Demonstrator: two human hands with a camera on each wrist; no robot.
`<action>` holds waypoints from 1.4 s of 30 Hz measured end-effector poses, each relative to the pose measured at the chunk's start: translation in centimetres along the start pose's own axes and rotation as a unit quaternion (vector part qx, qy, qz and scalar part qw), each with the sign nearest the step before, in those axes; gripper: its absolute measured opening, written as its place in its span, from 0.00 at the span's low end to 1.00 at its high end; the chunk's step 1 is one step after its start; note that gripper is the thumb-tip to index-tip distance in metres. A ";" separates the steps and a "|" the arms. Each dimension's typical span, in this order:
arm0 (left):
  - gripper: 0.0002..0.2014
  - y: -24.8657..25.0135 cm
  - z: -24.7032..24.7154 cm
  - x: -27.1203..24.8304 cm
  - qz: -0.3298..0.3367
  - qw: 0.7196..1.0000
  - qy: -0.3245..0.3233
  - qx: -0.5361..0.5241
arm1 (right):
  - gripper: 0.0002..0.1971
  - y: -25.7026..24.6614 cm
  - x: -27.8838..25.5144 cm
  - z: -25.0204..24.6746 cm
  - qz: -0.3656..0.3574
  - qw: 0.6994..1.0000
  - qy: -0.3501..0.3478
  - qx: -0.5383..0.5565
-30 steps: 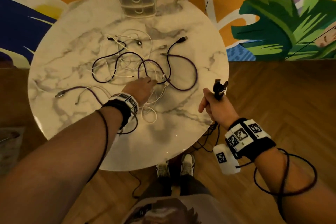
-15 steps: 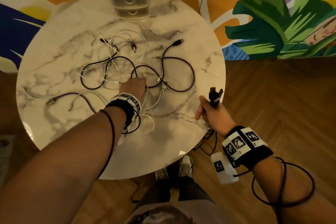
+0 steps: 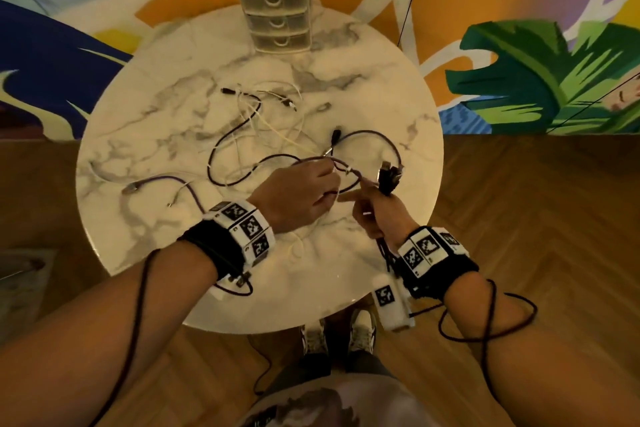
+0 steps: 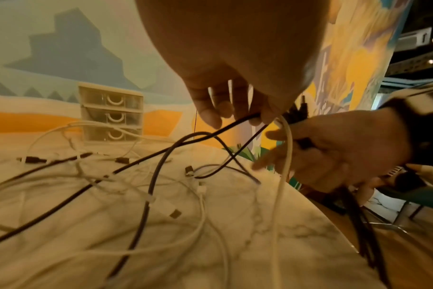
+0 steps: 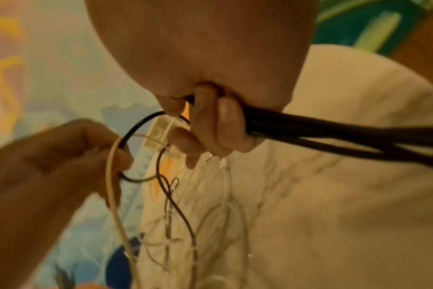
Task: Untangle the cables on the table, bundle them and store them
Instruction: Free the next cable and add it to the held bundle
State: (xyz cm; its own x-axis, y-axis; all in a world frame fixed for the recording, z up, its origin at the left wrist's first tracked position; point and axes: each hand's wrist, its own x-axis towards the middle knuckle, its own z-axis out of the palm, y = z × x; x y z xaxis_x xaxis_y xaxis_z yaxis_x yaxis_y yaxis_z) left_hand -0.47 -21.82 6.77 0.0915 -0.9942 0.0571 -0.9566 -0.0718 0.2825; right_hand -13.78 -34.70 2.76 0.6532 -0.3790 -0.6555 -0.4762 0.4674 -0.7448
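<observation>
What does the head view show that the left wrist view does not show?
Only the head view: the whole round table, both wrist bands, the person's shoes, and a purple cable end lying apart at the left of the table.

Only the left wrist view: the left hand's fingertips pinching a dark cable and a white cable raised off the table.

Both: the drawers, the tangle, and the right hand gripping a black bundle.

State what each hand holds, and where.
Left hand pinches a dark cable and a white cable mid-length; right hand grips a black bundle near its plugs.
</observation>
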 end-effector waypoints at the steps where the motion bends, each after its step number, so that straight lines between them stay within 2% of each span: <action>1: 0.11 0.5 0.5 -0.4 0.004 1.000 -0.012 -0.009 | 0.24 -0.4 0.1 0.1 0.012 0.998 -0.011 0.060; 4: 0.16 1.4 2.2 -1.7 -0.018 0.998 -0.058 -0.006 | 0.21 -1.6 0.4 0.1 0.013 0.987 -0.055 0.153; 7: 0.13 -0.6 2.6 -2.2 -0.082 0.994 -0.072 0.007 | 0.17 -2.3 -0.1 0.2 -0.012 0.989 -0.051 0.141; 10: 0.17 -4.1 1.8 -1.9 -0.114 0.992 -0.044 0.031 | 0.17 -2.4 -0.8 0.6 -0.065 0.987 -0.033 0.141; 13: 0.17 -6.4 1.9 -3.1 -0.143 0.988 -0.001 0.062 | 0.16 -2.5 -1.3 0.1 -0.093 0.975 -0.007 0.199; 16: 0.14 -7.3 2.9 -5.4 -0.210 0.971 -0.104 0.035 | 0.17 -3.0 -1.4 -1.3 -0.104 0.971 0.014 0.216; 17: 0.13 -7.3 3.3 -5.9 -0.216 0.965 -0.145 0.021 | 0.17 -3.1 -1.6 -1.5 -0.103 0.975 0.012 0.196; 18: 0.13 -7.1 3.5 -6.0 -0.218 0.964 -0.153 0.010 | 0.18 -3.1 -1.6 -1.6 -0.102 0.980 0.011 0.171; 20: 0.11 -5.7 3.2 -5.0 -0.221 0.970 -0.099 0.035 | 0.18 -3.1 -1.8 -1.3 -0.106 0.987 0.018 0.118; 22: 0.10 -4.3 2.0 -3.0 -0.201 0.978 0.022 0.061 | 0.17 -3.2 -2.2 -0.7 -0.110 0.992 0.016 0.059; 23: 0.09 -3.2 1.1 -1.9 -0.185 0.977 0.093 0.049 | 0.17 -3.3 -2.4 -0.4 -0.110 0.994 0.005 0.028; 24: 0.08 -2.0 0.0 -0.6 -0.174 0.976 0.133 0.007 | 0.18 -3.4 -2.5 0.0 -0.107 0.994 -0.013 -0.005; 25: 0.07 -0.9 -0.9 0.8 -0.170 0.973 0.142 -0.069 | 0.20 -3.4 -2.8 0.4 -0.103 0.994 -0.034 -0.035; 27: 0.08 1.4 -2.7 2.9 -0.192 0.943 0.076 -0.260 | 0.22 -3.4 -3.3 1.2 -0.097 0.989 -0.077 -0.081; 29: 0.07 2.9 -3.2 4.2 -0.210 0.886 0.000 -0.414 | 0.21 -3.5 -4.0 1.5 -0.088 0.986 -0.108 -0.088; 30: 0.07 3.3 -3.2 4.3 -0.212 0.866 -0.018 -0.452 | 0.20 -3.6 -4.4 1.4 -0.085 0.986 -0.117 -0.082; 33: 0.09 3.3 -2.5 4.1 -0.227 0.829 -0.037 -0.510 | 0.20 -3.6 -5.0 0.6 -0.071 0.985 -0.130 -0.087; 34: 0.08 3.4 -2.4 4.0 -0.240 0.807 -0.032 -0.538 | 0.21 -3.5 -5.2 0.3 -0.063 0.985 -0.135 -0.093; 36: 0.13 3.4 -2.1 3.9 -0.269 0.757 -0.012 -0.595 | 0.23 -3.3 -5.3 0.0 -0.050 0.980 -0.153 -0.114; 38: 0.17 3.7 -2.1 4.1 -0.282 0.720 -0.033 -0.633 | 0.24 -2.9 -5.5 0.0 -0.041 0.975 -0.171 -0.136; 40: 0.16 4.2 -2.4 4.4 -0.253 0.706 -0.086 -0.656 | 0.24 -2.7 -5.8 0.1 -0.042 0.971 -0.178 -0.153; 42: 0.13 4.6 -2.9 4.8 -0.227 0.689 -0.106 -0.680 | 0.25 -2.5 -6.0 0.1 -0.053 0.971 -0.169 -0.159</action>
State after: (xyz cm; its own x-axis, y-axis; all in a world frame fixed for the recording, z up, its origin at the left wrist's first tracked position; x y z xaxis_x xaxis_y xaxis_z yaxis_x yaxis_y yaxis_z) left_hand -3.66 -26.70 11.10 0.1145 -0.8940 -0.4333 0.3156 -0.3808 0.8691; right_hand -16.50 -33.52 8.56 0.8386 -0.1017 -0.5352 -0.5191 0.1490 -0.8416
